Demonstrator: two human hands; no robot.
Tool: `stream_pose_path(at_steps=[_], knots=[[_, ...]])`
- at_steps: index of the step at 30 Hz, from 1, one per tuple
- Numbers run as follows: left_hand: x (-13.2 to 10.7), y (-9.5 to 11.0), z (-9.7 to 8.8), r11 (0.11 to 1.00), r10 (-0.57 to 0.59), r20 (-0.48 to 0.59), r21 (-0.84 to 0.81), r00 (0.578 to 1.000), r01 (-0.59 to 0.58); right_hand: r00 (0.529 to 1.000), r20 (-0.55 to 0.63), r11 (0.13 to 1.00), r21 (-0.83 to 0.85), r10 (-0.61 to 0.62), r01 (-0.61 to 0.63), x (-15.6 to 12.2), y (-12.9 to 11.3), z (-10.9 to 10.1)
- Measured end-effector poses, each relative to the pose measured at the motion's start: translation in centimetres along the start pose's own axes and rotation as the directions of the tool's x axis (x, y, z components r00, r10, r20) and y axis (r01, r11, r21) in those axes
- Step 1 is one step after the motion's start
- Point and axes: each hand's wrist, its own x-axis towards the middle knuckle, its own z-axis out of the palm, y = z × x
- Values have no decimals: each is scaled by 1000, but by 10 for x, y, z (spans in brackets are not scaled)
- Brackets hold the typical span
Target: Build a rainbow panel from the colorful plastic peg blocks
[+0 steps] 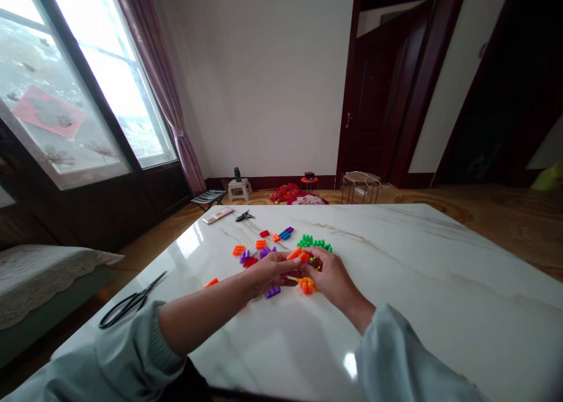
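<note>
Orange plastic building pieces [297, 254] are held between my two hands, above the middle of the table. My left hand [273, 271] pinches them from the left, thumb on top. From the right, my right hand [323, 268] grips them with its fingers curled. Just below lie more orange pieces [307, 285] and a purple piece [272, 292]. Behind my right hand sits a cluster of green pieces [314, 242]. Left of the hands are loose purple [266, 252], red [250, 262], orange [238, 250] and blue pieces [285, 234]. My fingers partly hide the held pieces.
Black-handled scissors [132, 301] lie at the left of the white marble-patterned table [422, 285]. A phone [217, 215] and small dark pliers [244, 215] rest near its far left edge. Stools [360, 182] stand on the floor beyond, by the wall.
</note>
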Motion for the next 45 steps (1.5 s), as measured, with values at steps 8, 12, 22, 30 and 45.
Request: stream_pose_path(at_steps=[8, 12, 22, 30, 45], knots=[[4, -4, 8, 999, 31, -32, -25, 999, -32, 995, -60, 997, 13, -77, 77, -4, -4, 2], [8, -17, 4, 992, 10, -36, 123, 999, -5, 999, -48, 999, 33, 17, -16, -3, 16, -6], [29, -69, -25, 537, 134, -95, 843, 986, 9, 916, 228, 893, -391, 329, -223, -24, 82, -37], [35, -71, -15, 288, 308, -1, 953, 951, -92, 944, 165, 867, -463, 287, -183, -22, 92, -20], [39, -67, -8, 154, 276, -32, 988, 961, -11, 878, 79, 800, -456, 472, -390, -30, 102, -13]])
